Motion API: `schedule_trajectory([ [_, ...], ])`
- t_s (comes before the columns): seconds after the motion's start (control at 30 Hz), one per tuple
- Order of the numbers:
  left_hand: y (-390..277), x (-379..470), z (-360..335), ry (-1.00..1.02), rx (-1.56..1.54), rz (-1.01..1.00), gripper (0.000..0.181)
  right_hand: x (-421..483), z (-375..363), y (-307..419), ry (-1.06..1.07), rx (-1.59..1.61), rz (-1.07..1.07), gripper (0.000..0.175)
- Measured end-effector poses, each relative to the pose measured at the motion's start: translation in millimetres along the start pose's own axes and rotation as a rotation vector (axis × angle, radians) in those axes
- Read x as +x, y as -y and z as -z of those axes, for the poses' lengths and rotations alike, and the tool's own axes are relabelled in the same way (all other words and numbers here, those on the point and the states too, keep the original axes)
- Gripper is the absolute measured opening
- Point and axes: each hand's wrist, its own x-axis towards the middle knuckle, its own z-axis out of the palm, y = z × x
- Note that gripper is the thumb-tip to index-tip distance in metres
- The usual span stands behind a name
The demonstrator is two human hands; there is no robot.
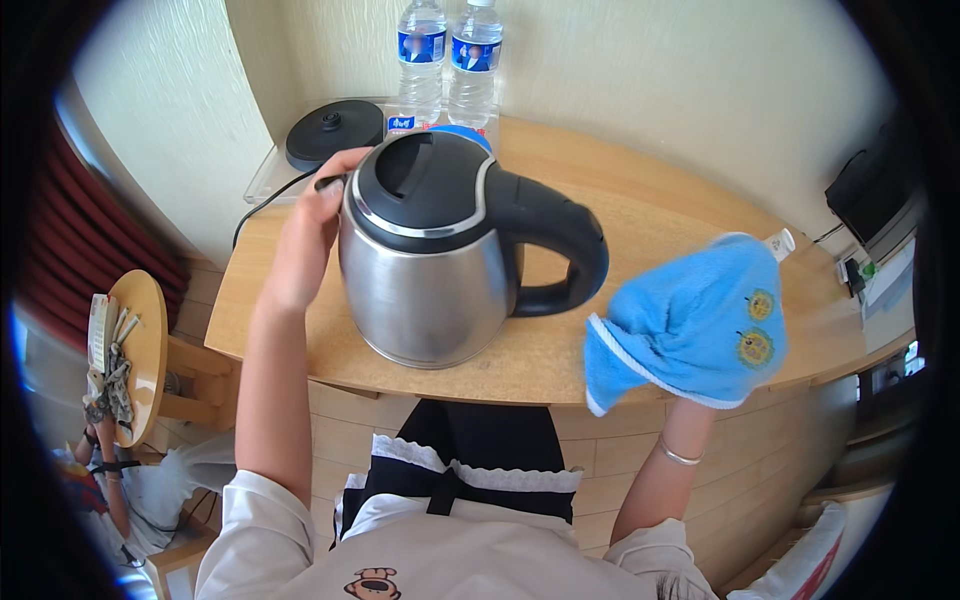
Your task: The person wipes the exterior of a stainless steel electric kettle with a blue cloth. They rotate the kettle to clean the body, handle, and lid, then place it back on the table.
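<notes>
A stainless steel electric kettle (pixel 427 300) with a black lid and handle is in front of me at the wooden table (pixel 555 367), its handle pointing right. My left hand (pixel 319 217) grips the kettle at its upper left side, by the spout; some of its fingers are hidden behind the body. On the right, a blue cloth (pixel 690 315) with a white edge and yellow patches drapes over my right hand, which it hides; only the wrist shows below it. The cloth is apart from the kettle's handle.
A black kettle base (pixel 335 133) with a cord sits on a clear tray (pixel 262 184) at the back left. Two water bottles (pixel 421 67) stand beside it. A white cup (pixel 781 244) is behind the cloth. At far left, another person's hands (pixel 105 427) are by a round table (pixel 154 352).
</notes>
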Motion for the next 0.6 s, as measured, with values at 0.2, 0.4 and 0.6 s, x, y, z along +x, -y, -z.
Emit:
schedule_trajectory([
  [0.2, -7.1, 10.2, -4.8, -0.347, 0.079, -0.105, 0.033, -7.8, 13.6, 3.5, 0.034, -0.61, 0.143, 0.063],
  [0.4, -9.5, -88.8, -89.0, -0.352, 0.656, -0.615, 0.027, -22.8, -7.2, 15.2, 0.154, -0.894, 0.302, 0.069],
  [0.6, 16.2, -85.3, -174.9, -0.147, 0.301, -0.004, 0.04, -37.4, -29.0, 23.5, 0.038, -1.09, 0.528, 0.065],
])
